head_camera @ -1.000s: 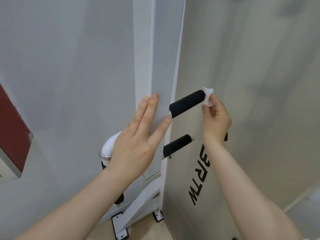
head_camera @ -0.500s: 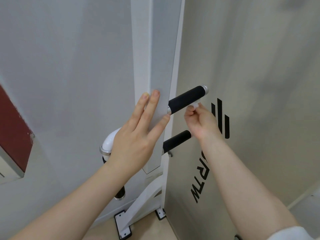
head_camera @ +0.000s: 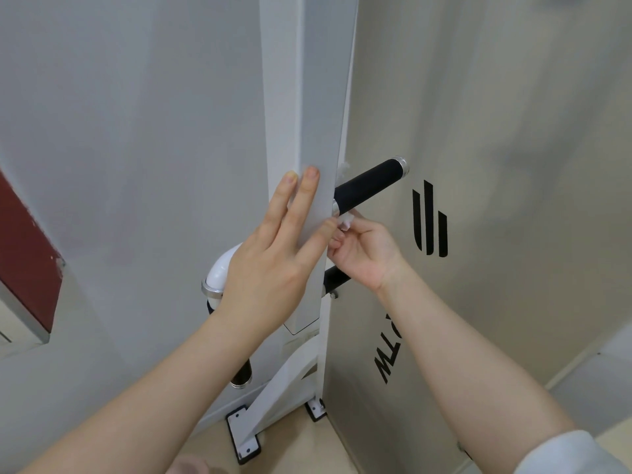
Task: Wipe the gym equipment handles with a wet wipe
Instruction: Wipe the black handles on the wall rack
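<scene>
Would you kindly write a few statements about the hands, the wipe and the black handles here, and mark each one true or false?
1. The left hand lies flat with straight fingers on the white upright post. True.
2. The right hand pinches the small white wet wipe at the chrome-capped outer tip of the upper black foam handle. False: the wipe is under the handle's inner end, next to the post.
3. A lower black foam handle is partly hidden behind the right hand. True.
4. The beige side panel is blank. False: it carries black stripes and lettering.
</scene>
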Motion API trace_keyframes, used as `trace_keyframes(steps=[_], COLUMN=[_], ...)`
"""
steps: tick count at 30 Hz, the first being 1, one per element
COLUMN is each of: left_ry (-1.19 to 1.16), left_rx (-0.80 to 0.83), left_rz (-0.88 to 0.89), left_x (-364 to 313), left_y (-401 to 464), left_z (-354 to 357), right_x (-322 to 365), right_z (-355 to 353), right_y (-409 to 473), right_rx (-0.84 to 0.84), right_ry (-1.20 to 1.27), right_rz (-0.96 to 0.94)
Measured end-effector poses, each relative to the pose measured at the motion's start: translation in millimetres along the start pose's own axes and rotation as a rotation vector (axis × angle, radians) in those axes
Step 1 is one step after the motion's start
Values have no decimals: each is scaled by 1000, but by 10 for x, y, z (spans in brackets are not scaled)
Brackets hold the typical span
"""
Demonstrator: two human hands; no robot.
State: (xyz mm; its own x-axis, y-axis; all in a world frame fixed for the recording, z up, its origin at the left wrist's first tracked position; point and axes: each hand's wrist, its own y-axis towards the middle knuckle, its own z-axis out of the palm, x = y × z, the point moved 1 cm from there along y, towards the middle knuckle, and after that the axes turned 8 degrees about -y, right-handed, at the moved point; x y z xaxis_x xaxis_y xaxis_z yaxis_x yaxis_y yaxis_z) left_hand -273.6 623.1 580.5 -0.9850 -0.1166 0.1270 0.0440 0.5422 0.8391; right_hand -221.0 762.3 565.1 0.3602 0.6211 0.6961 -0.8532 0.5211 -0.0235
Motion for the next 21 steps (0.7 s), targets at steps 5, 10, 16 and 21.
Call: trace_keyframes(steps=[5, 10, 16, 21], left_ry=[44, 34, -16, -223], left_rx=[6, -2, 123, 138], left_rz=[3, -13, -80, -186], left_x=[-104, -242, -318, -495], left_y=[13, 23, -1, -123], left_z=[-60, -38, -141, -236], right_x=[16, -21, 205, 266], right_z=[-52, -20, 251, 334], right_y=[-168, -448, -729, -1306], right_rx=[-2, -112, -334, -201], right_ry=[-111, -274, -365, -481], right_rz=[-68, -301, -408, -324])
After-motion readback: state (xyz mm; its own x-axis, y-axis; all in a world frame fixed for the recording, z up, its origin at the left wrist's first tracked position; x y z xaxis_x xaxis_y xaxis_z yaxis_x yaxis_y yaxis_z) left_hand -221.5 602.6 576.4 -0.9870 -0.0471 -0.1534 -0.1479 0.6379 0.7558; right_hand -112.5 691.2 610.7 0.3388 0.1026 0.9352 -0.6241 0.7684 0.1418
